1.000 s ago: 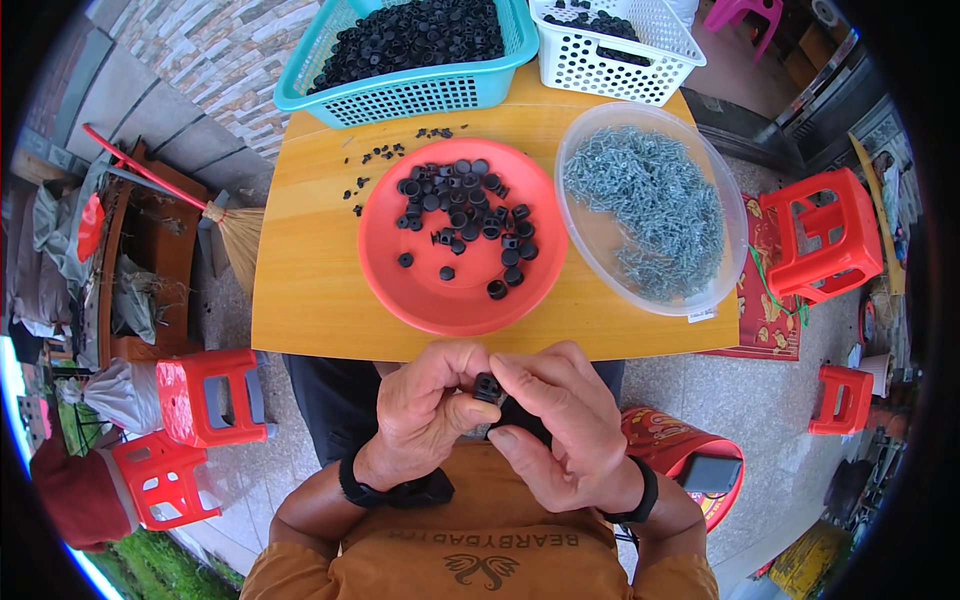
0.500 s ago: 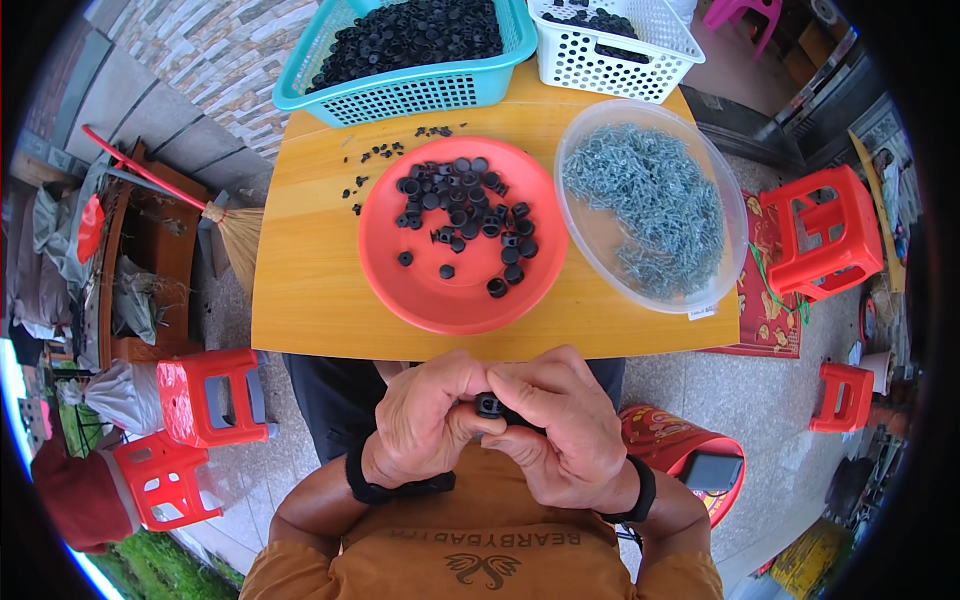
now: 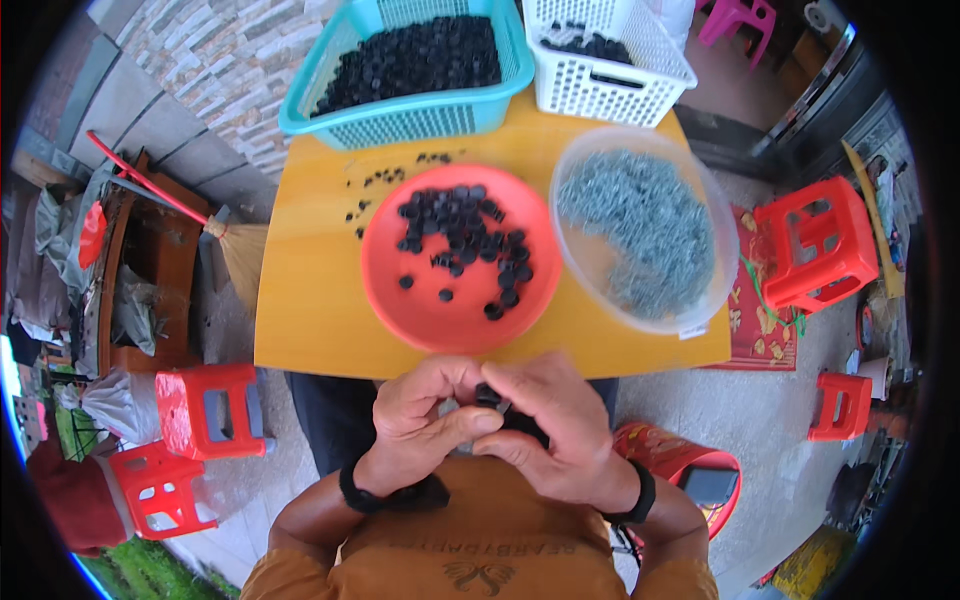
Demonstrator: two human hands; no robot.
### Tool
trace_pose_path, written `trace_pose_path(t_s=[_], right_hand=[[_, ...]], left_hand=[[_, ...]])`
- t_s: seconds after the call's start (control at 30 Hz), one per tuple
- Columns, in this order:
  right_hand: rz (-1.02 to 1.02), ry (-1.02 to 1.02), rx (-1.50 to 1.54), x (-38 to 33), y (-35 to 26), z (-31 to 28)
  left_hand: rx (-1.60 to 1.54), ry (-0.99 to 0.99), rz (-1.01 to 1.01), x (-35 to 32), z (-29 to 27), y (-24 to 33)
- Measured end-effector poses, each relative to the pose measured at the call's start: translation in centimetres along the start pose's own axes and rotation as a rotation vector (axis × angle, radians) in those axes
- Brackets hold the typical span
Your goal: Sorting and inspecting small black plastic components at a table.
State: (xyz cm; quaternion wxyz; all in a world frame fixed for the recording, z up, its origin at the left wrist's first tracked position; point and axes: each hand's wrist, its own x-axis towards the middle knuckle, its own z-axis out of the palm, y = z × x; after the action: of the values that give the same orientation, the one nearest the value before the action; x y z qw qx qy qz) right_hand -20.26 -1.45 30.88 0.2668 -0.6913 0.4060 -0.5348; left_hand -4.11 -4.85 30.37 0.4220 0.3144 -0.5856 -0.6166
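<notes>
My left hand [image 3: 425, 412] pinches a small black plastic part [image 3: 487, 395] between thumb and fingertips, just off the table's near edge. My right hand [image 3: 555, 420] is curled closely against it, blurred along its upper side. A dark shape shows under the right hand's fingers, but I cannot make out what it is. Beyond both hands a round red plate [image 3: 410, 325] rests on the table, bearing many loose black caps and fittings [image 3: 465, 235]. To its right lies a clear plastic tray [image 3: 590, 290] with a heap of silvery screws [image 3: 650, 220].
At the back of the wooden table [image 3: 310, 330] stand a teal basket [image 3: 420, 125] full of black parts and a white basket [image 3: 610, 95] with some more. Tiny black bits [image 3: 385, 177] lie left of the plate. Red stools [image 3: 815, 245] stand on both sides.
The view has tilted slightly, so the table and its things sit lower. My hands have loosened a little around the black part, and the right hand's fingers have moved.
</notes>
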Motion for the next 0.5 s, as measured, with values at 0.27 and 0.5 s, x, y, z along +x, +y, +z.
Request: trace_pose_path(t_s=[0.27,0.5], right_hand=[[-0.185,-0.037,-0.289,0.6,0.7,-0.9],[-0.149,-0.051,-0.348,1.9,1.1,-2.2]], left_hand=[[-0.440,-0.142,-0.325,0.8,-0.1,0.5],[-0.141,-0.124,-0.318,1.3,-0.3,1.1]])
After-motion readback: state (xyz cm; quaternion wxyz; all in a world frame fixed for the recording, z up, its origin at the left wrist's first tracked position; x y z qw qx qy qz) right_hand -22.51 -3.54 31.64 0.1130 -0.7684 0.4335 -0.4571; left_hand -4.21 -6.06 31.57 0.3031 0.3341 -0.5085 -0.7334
